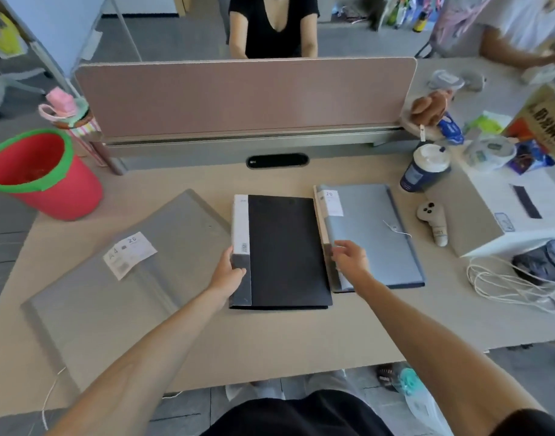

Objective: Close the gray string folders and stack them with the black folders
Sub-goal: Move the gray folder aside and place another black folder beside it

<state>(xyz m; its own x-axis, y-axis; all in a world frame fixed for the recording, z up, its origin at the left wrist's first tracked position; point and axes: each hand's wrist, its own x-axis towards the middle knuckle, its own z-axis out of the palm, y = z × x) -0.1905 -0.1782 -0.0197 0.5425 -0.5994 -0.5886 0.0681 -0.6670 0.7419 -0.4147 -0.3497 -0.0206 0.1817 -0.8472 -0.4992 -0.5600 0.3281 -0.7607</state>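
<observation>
**Both hands at the black folders, gray folders on either side**

The black folders (285, 250) lie stacked in the middle of the tabletop (270, 338), spine strip to the left. The person's left hand (230, 272) grips that left edge low down, thumb curled over the top and fingers tucked under. The right hand (348, 256) reaches to the stack's right edge, fingers bent at the seam where the black cover meets the bluish-gray string folder (377, 234) lying just beside it (whether it pinches the black cover or the gray one, I cannot tell from here). That folder lies flat with its white string loose across the cover. A second, larger gray string folder (119, 278) lies at an angle on the left, a white label on its face, near the black stack. A red bucket (43, 177) with a green rim stands at the far left corner, a lidded cup (424, 168) at the far right
</observation>
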